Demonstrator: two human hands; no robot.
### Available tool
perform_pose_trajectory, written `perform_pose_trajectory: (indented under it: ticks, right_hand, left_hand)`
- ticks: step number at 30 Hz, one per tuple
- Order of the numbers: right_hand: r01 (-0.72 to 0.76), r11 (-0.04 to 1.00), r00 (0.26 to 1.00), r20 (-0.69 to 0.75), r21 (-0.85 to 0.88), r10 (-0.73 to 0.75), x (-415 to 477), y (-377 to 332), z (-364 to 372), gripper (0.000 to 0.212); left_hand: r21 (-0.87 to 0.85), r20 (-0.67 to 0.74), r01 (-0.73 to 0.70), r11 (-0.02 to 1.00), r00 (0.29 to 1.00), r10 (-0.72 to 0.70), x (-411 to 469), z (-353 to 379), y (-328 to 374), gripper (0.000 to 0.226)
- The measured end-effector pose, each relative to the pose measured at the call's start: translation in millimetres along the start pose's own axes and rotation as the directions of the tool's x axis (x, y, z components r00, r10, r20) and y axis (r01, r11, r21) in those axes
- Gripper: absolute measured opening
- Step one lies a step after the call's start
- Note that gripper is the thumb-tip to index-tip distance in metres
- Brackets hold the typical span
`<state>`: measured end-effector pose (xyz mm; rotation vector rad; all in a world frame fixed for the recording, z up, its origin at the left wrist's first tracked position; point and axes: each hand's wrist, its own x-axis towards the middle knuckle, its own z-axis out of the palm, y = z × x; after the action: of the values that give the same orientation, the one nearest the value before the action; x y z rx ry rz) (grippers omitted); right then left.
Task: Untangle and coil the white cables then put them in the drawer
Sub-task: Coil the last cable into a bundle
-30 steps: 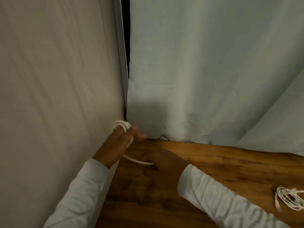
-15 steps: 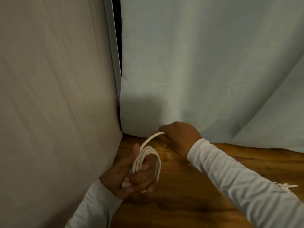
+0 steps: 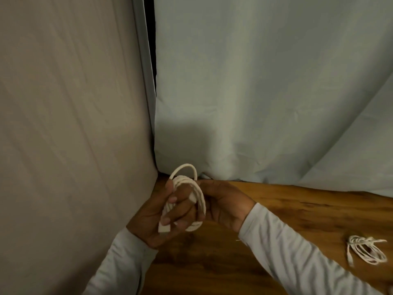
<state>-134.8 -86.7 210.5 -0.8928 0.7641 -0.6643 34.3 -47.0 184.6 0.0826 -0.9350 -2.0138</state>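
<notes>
Hands meet over the back-left corner of a wooden table (image 3: 287, 211), where a white cable (image 3: 202, 203) is gathered into several upright loops. The left hand (image 3: 153, 222) holds the bundle, its fingers curled through the loops and its thumb pressed against their upper left side. A flat white plug (image 3: 163, 227) sticks out beneath those fingers. The right hand (image 3: 225, 205) closes on the bundle from the right, its fingertips at the far side of the loops, where one looser turn arches above the rest (exactly how those fingertips pinch it is hidden behind the cable). Both arms are in pale long sleeves, and the coil is raised clear of the wood.

A second coil (image 3: 365, 251), also white, lies flat on the table well apart to the right, near the picture's edge and just beyond the right sleeve (image 3: 297, 256), with one loose end trailing toward the viewer.

The table's left side runs against a hanging beige cloth (image 3: 63, 145); its far edge meets a pale curtain (image 3: 265, 92) whose hem rests on the wood. A metal post (image 3: 144, 71) stands between the two drapes. Bare wood lies between the hands and the second coil, crossed by the right forearm.
</notes>
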Motion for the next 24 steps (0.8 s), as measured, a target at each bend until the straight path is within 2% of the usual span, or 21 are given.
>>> perform_pose_trajectory:
  ticks: [2,5,7,11,13,15,17,20,22,24]
  right_hand:
    - [0.017,0.999,1.0,-0.011,0.044,-0.016,-1.0,-4.2,-2.6,0.032]
    - [0.042,0.999,0.997,-0.063,0.009,-0.041,0.7,-4.7,-10.0,0.045]
    - [0.021,0.999,0.998,-0.066,-0.026,-0.023,-1.6,-0.6,-9.8,0.049]
    - [0.014,0.993,0.998,-0.052,-0.12,-0.021,-5.1,4.4,-7.4,0.052]
    - [0.009,0.987,0.995,-0.094,-0.159,-0.024,-6.7,5.0,-9.3,0.035]
    - [0.003,0.956,0.99,-0.133,-0.294,-0.044,-7.0,6.3,-13.2,0.019]
    - [-0.016,0.875,0.986,-0.15,-0.485,-0.065,-9.2,7.0,-12.4,0.021]
    - [-0.132,0.664,0.977,-0.209,-0.736,-0.037,-9.4,9.2,-13.2,0.026]
    - [-0.226,0.538,0.965,-0.262,-0.812,0.008,-11.7,11.6,-15.7,0.022]
    - [-0.309,0.466,0.945,-0.322,-0.829,0.052,-14.7,13.7,-17.4,0.025]
  left_hand:
    - [0.192,-0.169,0.003,0.981,0.985,0.03,2.0,-3.4,3.4,0.039]
    - [0.492,-0.488,0.032,0.87,0.838,0.246,3.6,-7.4,8.2,0.047]
    - [0.583,-0.556,0.072,0.809,0.761,0.334,8.2,-5.3,3.2,0.041]
    - [0.761,-0.518,0.16,0.629,0.734,0.44,13.9,-3.6,-11.1,0.033]
    - [0.818,-0.493,0.2,0.54,0.727,0.478,13.6,-6.1,-15.9,0.031]
    - [0.836,-0.492,0.214,0.504,0.7,0.518,13.2,-9.6,-18.8,0.028]
    - [0.842,-0.5,0.232,0.487,0.673,0.544,12.9,-12.2,-22.4,0.027]
    - [0.853,-0.502,0.27,0.446,0.658,0.562,12.5,-15.3,-30.4,0.035]
    - [0.863,-0.498,0.315,0.394,0.662,0.561,11.7,-17.4,-38.8,0.033]
    - [0.869,-0.495,0.371,0.329,0.669,0.555,11.7,-20.5,-47.3,0.031]
